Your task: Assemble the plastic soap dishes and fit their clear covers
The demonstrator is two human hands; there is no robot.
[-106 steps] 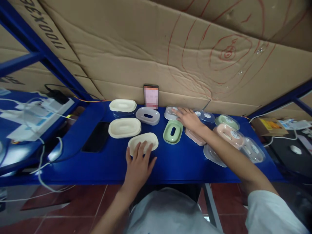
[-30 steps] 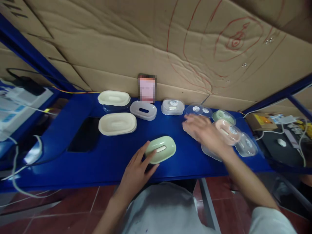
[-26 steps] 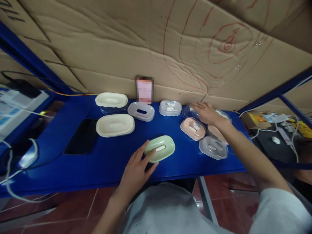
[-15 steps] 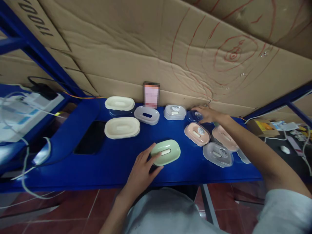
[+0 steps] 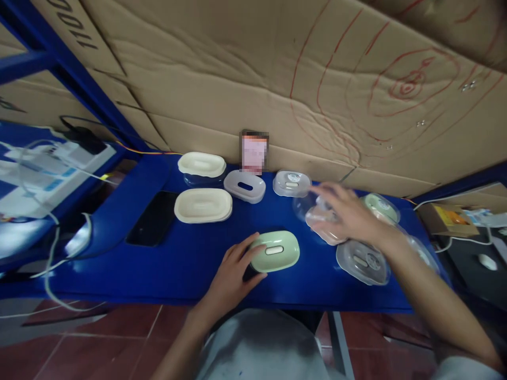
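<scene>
My left hand (image 5: 237, 269) grips the left end of a light green oval soap dish (image 5: 287, 248), thumb in front and fingers at the back. A short white bar lies in the dish's centre. My right hand (image 5: 344, 211), blurred by motion, is closed on a clear plastic lid (image 5: 301, 207). This lid hangs over a pink soap dish (image 5: 327, 224) and partly hides it. Nearer me is a grey covered soap dish (image 5: 362, 261). Behind the hand stand a white covered dish (image 5: 292, 184) and a green covered dish (image 5: 382, 207). My right forearm hides other covered dishes.
Two cream trays (image 5: 203, 206) and a pale slotted dish (image 5: 244, 187) sit left of centre on the blue table (image 5: 158, 274). A black phone (image 5: 152, 219) lies beside them. Cables and a power strip (image 5: 79, 179) are at the left; cardboard (image 5: 198, 79) rises behind.
My right hand has lifted the clear lid from the back row and brought it toward me. My left hand keeps hold of the green dish. The view has shifted slightly.
</scene>
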